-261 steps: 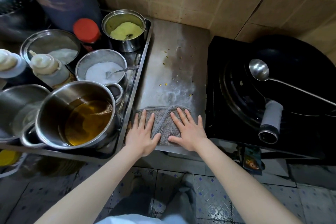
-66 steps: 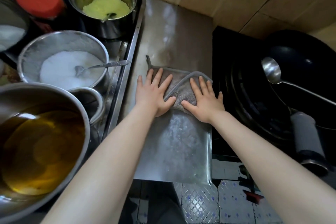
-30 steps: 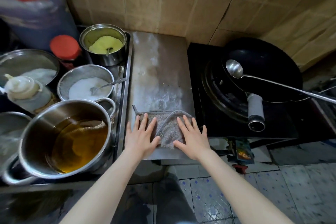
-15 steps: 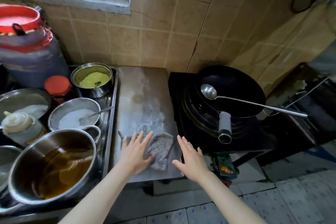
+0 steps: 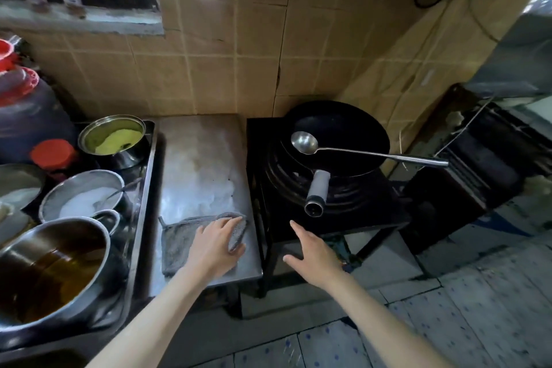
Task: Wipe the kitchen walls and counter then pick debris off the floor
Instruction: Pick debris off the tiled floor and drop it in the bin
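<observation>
Vs. 0.5 s earlier: right hand [image 5: 316, 257] has moved further right, off the grey cloth [image 5: 182, 245]; now in air before the black stove [image 5: 328, 203], grip released, fingers straight, holding nothing. Left hand [image 5: 216, 243] stays flat on cloth, grip released, fingers extended, pressing. Cloth lies at near edge of steel table [image 5: 197, 164], right corner folded up. Left: tray [image 5: 143, 188] with oil pot [image 5: 53, 272], bowl of white powder [image 5: 83, 199], pot of yellow powder [image 5: 112, 136]. Wok [image 5: 343, 140] with ladle [image 5: 358, 152] on stove. Tiled wall [image 5: 239, 54] behind; tiled floor [image 5: 448, 323] below.
</observation>
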`<action>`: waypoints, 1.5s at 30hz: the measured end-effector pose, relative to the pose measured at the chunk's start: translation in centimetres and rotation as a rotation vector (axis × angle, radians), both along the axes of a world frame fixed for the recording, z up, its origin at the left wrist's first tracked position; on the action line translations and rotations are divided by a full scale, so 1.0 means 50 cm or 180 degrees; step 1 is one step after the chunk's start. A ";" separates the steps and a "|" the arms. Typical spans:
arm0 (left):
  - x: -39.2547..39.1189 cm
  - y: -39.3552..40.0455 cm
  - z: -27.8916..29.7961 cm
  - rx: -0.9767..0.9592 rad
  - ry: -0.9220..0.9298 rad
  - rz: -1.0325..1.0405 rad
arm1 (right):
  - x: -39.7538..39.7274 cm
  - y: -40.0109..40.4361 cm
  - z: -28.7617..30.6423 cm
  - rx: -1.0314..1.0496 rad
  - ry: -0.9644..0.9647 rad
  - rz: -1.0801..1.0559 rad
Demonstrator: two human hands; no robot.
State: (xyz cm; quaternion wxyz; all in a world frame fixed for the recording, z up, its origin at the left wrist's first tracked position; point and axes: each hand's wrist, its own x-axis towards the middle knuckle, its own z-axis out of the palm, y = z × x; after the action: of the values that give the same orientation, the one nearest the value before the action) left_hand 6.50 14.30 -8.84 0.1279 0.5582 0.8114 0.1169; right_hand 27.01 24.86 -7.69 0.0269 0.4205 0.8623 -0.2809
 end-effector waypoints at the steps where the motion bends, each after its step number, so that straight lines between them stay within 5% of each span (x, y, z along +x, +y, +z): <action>1: 0.018 0.008 0.001 0.0016 -0.0028 -0.0039 | 0.018 0.004 -0.001 -0.0015 -0.0014 -0.0052; 16: 0.313 0.136 -0.032 -0.0361 -0.0493 -0.0855 | 0.353 0.031 -0.052 -0.0609 0.0089 -0.1244; 27: 0.474 0.283 -0.062 -0.0728 -0.0893 -0.2133 | 0.518 -0.004 -0.090 -0.1116 0.0266 -0.2887; 45: 0.672 0.403 -0.127 -0.1043 -0.1240 -0.3257 | 0.606 -0.114 -0.118 -0.0713 0.0710 -0.5002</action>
State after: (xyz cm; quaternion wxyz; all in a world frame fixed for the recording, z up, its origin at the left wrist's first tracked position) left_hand 40.08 34.43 -15.20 0.4004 0.8210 0.4068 0.0135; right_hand 57.31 19.15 -13.59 -0.2231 0.8691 0.2782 -0.3429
